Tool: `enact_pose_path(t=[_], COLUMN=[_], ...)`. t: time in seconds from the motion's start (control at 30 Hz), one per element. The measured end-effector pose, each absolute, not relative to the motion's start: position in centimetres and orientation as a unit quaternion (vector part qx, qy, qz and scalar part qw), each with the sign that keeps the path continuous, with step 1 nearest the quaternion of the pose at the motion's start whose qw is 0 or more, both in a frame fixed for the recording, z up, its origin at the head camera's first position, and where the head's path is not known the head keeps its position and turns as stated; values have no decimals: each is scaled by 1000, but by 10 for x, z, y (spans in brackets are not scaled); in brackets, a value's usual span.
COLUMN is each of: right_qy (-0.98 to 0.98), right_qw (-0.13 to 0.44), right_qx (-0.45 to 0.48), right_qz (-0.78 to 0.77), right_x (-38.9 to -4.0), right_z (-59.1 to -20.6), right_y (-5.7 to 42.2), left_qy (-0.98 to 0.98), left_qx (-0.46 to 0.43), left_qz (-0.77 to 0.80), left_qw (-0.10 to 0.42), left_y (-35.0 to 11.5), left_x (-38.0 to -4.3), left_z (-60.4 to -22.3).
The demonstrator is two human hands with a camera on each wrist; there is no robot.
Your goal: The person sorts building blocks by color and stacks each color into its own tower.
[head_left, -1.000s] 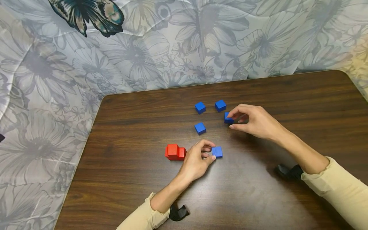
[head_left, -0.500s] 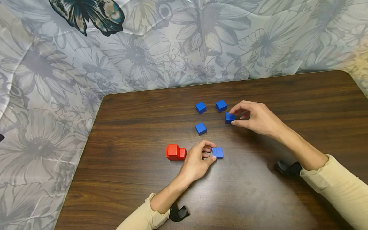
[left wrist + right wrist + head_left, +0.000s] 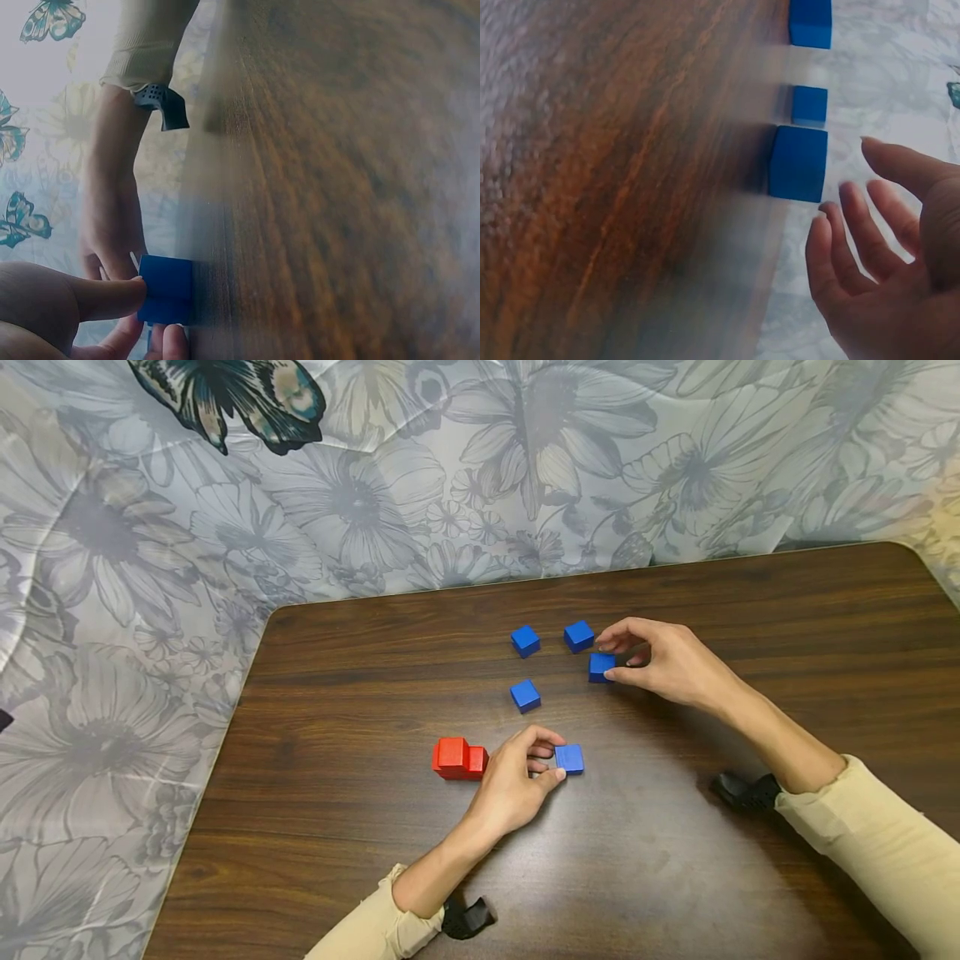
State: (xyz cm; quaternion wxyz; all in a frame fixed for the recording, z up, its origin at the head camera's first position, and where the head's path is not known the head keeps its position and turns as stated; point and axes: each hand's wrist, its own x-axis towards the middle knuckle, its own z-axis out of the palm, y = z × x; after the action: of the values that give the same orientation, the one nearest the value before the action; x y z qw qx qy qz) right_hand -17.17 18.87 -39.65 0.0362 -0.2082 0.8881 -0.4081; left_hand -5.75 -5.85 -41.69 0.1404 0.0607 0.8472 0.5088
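A blue cube (image 3: 569,759) sits on the table near its middle, and my left hand (image 3: 512,781) pinches it between thumb and fingers. The left wrist view shows that thumb against the upper side of this blue cube (image 3: 166,289). Further back and right, my right hand (image 3: 663,662) hovers with parted fingers around another blue cube (image 3: 601,667). In the right wrist view a gap shows between the fingers of the right hand (image 3: 889,247) and the nearest blue cube (image 3: 799,163); nothing is held.
Three more blue cubes stand apart: one at back left (image 3: 526,642), one at back middle (image 3: 579,637), one nearer (image 3: 526,696). A small stepped group of red blocks (image 3: 453,757) stands just left of my left hand. Patterned cloth (image 3: 360,502) hangs behind the brown table (image 3: 337,693).
My right hand's fingers have spread and shifted slightly back, off the top of the blue cube, which stays in place. The left hand keeps its hold without moving.
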Motion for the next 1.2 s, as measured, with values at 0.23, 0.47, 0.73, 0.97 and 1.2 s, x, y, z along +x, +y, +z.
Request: enact_pose_path(t=[0.23,0.47,0.73,0.97,1.2], right_qy=[898,908,908,904,905], right_qw=[48,54,67,71,83], right_qx=[-206,-200,-192,-199,-195], right_qz=[-386,-363,-366,-371,-369], right_x=[-176,-179,-181,-181,-180], right_z=[-402,-406,-410,-410,-410], right_y=[189,190,190,191,190], left_qy=[848,849,847,845,847], left_qx=[57,58,63,66,63], left_qz=[508,507,509,513,510], left_qw=[143,141,136,133,137], left_y=[-58,-59,-59,-60,-60], left_x=[-58,-58,-59,-59,-58], left_z=[-418,-416,-418,-418,-419])
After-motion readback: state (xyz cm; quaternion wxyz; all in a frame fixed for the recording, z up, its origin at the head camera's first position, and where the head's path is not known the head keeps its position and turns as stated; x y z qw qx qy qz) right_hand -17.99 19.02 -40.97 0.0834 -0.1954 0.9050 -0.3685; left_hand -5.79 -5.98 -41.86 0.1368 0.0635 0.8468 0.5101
